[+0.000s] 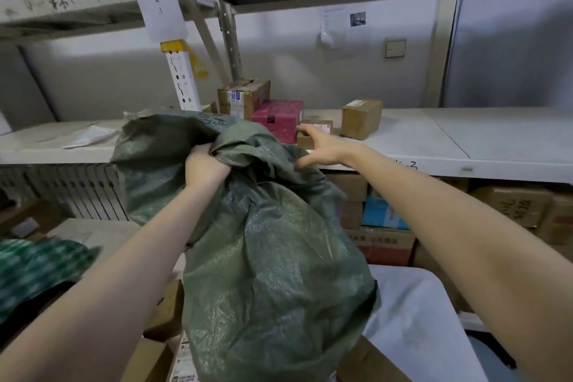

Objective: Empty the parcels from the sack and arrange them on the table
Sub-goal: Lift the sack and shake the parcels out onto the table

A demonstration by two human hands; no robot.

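Left hand (206, 164) clenched on a bunched fold near the mouth of the green sack (273, 257), which hung bulging in front of the table's (434, 139) front edge. Right hand (322, 146) spread wide, grasping nothing, fingertips at the small flat box (319, 123) near that edge; contact not resolvable. Pink box (277, 116), taped carton (242, 98) and brown box (361, 118) sat further back.

Risk: the one-handed hold on woven fabric may slip and drop the load. Sack swing or a careless nudge could push the flat box off the edge.

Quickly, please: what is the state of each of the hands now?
Left hand: closed, gripping the green sack near its top.
Right hand: open, fingers spread, holding nothing, beside a small flat box on the shelf.
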